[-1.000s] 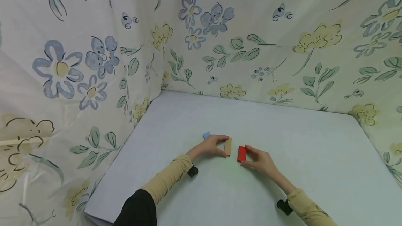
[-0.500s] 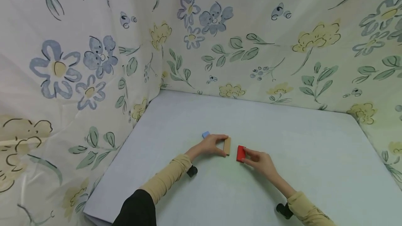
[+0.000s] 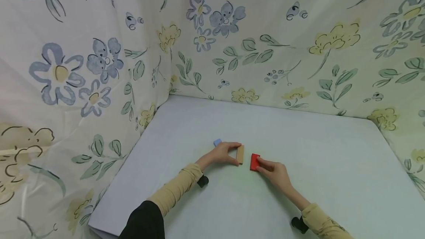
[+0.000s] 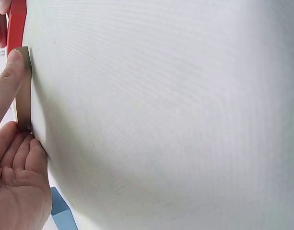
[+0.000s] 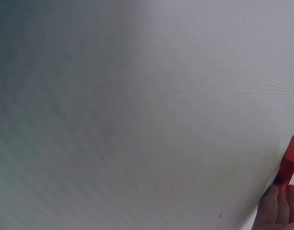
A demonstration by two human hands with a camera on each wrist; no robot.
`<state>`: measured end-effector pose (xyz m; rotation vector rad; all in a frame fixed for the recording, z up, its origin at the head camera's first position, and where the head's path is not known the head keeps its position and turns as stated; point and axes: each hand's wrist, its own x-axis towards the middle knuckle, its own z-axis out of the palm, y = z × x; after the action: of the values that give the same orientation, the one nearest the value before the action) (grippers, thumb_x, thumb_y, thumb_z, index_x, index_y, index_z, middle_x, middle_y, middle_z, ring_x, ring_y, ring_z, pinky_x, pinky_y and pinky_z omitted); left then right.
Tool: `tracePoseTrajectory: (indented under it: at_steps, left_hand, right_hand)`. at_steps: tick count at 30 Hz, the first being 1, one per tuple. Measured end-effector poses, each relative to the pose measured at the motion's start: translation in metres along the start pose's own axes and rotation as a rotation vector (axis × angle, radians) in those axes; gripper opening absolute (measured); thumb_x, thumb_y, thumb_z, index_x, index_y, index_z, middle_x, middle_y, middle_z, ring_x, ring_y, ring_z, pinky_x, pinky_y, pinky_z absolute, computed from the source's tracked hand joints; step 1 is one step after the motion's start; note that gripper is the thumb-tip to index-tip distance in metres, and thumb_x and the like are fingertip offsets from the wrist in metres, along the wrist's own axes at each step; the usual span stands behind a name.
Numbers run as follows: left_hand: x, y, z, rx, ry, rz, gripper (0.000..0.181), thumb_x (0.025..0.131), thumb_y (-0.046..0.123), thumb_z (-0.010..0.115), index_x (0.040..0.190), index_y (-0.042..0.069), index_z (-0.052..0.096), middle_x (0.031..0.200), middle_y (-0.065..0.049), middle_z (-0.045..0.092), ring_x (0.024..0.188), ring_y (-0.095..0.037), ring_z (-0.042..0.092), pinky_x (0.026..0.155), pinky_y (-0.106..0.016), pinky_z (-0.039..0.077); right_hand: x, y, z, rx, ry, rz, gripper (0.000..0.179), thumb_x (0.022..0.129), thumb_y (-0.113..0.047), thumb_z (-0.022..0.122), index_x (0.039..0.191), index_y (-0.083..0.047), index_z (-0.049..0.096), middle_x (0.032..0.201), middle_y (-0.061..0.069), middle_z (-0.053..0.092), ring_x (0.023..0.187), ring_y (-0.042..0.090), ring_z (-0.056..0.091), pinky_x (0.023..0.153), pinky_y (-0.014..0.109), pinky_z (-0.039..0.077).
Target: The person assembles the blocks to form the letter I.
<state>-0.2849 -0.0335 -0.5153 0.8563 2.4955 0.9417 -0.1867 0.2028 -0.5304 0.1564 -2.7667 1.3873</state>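
Note:
Near the middle of the white table, my left hand [image 3: 221, 153] holds a tan wooden block [image 3: 240, 155] by its two ends, thumb at the near end and a finger at the far one. In the left wrist view this block [image 4: 24, 98] lies flat on the surface. Just to its right, across a small gap, sits a red block [image 3: 254, 162]. Thumb and fingertips of my right hand [image 3: 276, 173] pinch the red block along its right side. The right wrist view has the red block [image 5: 289, 160] at its right edge, partly cut off with the fingers.
A small blue block [image 3: 217, 142] lies behind my left hand, partly hidden by it. White tabletop [image 3: 305, 150] stretches around the blocks. A floral curtain [image 3: 245, 69] hangs along the table's back and left edges.
My right thumb and fingertips have shifted from the red block's two ends to closer together on its right side. The left hand and tan block stay in place.

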Motion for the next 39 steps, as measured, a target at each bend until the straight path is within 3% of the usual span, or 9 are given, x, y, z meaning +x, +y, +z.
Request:
tracePoseTrajectory:
  at_steps: [15, 22, 30, 39]
  left_hand:
    - [0.0002, 0.0005, 0.0, 0.007, -0.016, -0.025, 0.077, 0.074, 0.03, 0.081, 0.141, 0.016, 0.046, 0.145, 0.001, 0.047, 0.137, -0.014, 0.039, 0.113, -0.031, 0.034]
    - [0.0002, 0.001, -0.0002, 0.002, -0.02, -0.028, 0.077, 0.075, 0.03, 0.081, 0.142, 0.016, 0.046, 0.146, 0.001, 0.046, 0.138, -0.015, 0.039, 0.113, -0.032, 0.034]
    - [-0.0007, 0.0015, -0.0006, 0.016, -0.017, -0.017, 0.078, 0.074, 0.031, 0.081, 0.142, 0.016, 0.045, 0.146, 0.0, 0.046, 0.138, -0.015, 0.039, 0.113, -0.032, 0.034]
    - [-0.0028, 0.0037, -0.0021, 0.001, -0.016, -0.01, 0.077, 0.075, 0.029, 0.081, 0.142, 0.014, 0.045, 0.146, -0.001, 0.046, 0.138, -0.017, 0.039, 0.113, -0.032, 0.034]
  right_hand:
    - [0.0007, 0.0052, 0.001, 0.012, 0.007, -0.028, 0.04, 0.081, -0.013, 0.074, 0.12, -0.009, 0.066, 0.118, 0.011, 0.066, 0.113, 0.025, 0.062, 0.088, 0.034, 0.055]
    - [0.0, 0.0045, 0.0002, 0.035, 0.005, -0.032, 0.04, 0.081, -0.012, 0.074, 0.12, -0.007, 0.066, 0.118, 0.01, 0.066, 0.114, 0.024, 0.061, 0.087, 0.024, 0.054]
    - [-0.0007, 0.0044, -0.0002, 0.026, -0.002, -0.023, 0.041, 0.082, -0.014, 0.074, 0.121, -0.008, 0.065, 0.12, 0.012, 0.066, 0.113, 0.026, 0.062, 0.089, 0.039, 0.054]
    - [0.0001, 0.0062, 0.0008, 0.02, 0.006, -0.023, 0.04, 0.081, -0.016, 0.074, 0.12, -0.01, 0.066, 0.119, 0.011, 0.066, 0.113, 0.025, 0.062, 0.089, 0.038, 0.054]
